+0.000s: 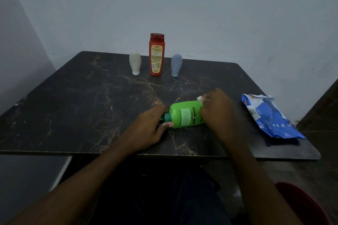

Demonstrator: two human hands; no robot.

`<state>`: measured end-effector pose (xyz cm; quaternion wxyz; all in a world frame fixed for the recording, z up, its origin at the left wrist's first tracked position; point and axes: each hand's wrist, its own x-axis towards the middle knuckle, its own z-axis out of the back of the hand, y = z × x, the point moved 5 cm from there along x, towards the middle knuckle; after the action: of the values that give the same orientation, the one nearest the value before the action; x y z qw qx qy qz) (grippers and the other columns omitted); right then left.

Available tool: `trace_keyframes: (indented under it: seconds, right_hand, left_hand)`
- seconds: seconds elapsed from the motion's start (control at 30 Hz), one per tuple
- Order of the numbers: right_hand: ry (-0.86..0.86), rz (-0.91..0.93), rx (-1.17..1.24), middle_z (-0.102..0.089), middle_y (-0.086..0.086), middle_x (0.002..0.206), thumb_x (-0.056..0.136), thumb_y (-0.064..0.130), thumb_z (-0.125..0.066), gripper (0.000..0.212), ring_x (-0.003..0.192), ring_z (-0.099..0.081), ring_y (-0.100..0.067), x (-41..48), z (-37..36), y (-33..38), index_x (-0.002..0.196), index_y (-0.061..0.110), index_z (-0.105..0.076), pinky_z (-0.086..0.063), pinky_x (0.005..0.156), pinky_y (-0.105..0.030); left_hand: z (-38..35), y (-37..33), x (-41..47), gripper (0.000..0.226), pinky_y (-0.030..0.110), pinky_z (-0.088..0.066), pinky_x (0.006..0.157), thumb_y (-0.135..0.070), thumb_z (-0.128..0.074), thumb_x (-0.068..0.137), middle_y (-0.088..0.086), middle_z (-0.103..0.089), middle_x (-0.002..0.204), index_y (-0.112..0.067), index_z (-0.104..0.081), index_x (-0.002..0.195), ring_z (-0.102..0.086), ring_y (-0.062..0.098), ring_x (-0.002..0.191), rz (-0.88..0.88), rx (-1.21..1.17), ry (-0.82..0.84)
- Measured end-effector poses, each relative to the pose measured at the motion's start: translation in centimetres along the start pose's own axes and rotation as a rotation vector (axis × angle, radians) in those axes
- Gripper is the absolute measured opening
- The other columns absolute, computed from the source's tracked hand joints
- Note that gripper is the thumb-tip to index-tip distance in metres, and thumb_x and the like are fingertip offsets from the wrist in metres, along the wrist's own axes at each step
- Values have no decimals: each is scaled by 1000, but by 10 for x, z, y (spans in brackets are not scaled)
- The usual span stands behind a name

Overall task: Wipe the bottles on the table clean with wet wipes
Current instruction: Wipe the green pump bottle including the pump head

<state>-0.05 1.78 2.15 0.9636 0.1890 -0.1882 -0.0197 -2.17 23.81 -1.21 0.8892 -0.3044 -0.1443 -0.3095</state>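
Dark marbled table [73, 106] is filling this dim corner, and a green bottle [184, 115] is lying on its side near the front edge. The left hand [148, 131] is gripping the cap end, fingers and thumb curling round the neck. The right hand [216, 109] is closing over a white wipe [200, 98] and pressing it on the base end, with only a scrap showing.

To my eye, the left hand should be rolling the bottle while pinning it, so the wipe is reaching the label and underside.

Beyond the green bottle, the red bottle [156, 55], white bottle [135, 63] and grey bottle [176, 65] are standing well apart from it by the back edge. Right of it, the pack [270, 115] is lying near the side edge, so strokes that way are wanting to stay short. Left of it, tabletop is stretching wide.
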Motion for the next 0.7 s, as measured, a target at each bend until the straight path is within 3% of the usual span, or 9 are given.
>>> trace_keyframes:
  seconds: [0.17,0.3,0.47,0.6,0.7]
  right_hand:
    - [-115,168,185,-64,-6,97,82,8,-68,20,78,-61,-21,-26,-3,47,101,11,-73,-51,73,-36]
    - [-96,23,109,-59,-5,99,89,11,-63,16,79,-53,-14,-4,3,-12,103,12,-72,-42,71,-30]
    - [-181,-93,73,-63,-15,94,87,3,-60,21,81,-57,-28,8,22,-70,100,4,-76,-36,72,-29]
    - [-218,-159,128,-60,-11,98,92,8,-55,15,78,-50,-17,-12,10,-58,94,8,-70,-37,72,-29]
    - [-254,-34,178,-59,-5,99,91,9,-58,14,76,-55,-16,-37,-6,-17,100,9,-69,-47,68,-33]
  left_hand:
    - [0,1,0,29,43,-51,73,-42,-62,97,-4,-63,99,-20,-55,114,-60,13,84,-3,0,13]
    - [0,1,1,31,43,-51,73,-43,-62,97,-2,-63,99,-18,-56,114,-60,15,84,1,3,7]
    - [1,-1,1,31,44,-51,74,-40,-64,97,-1,-64,100,-17,-56,116,-61,16,84,5,7,3]
    - [1,-2,1,28,43,-51,75,-35,-66,97,-1,-64,99,-17,-57,116,-60,16,84,-7,0,1]
    - [1,-1,1,28,44,-51,76,-36,-65,98,0,-64,101,-15,-58,116,-61,18,86,2,-8,19]
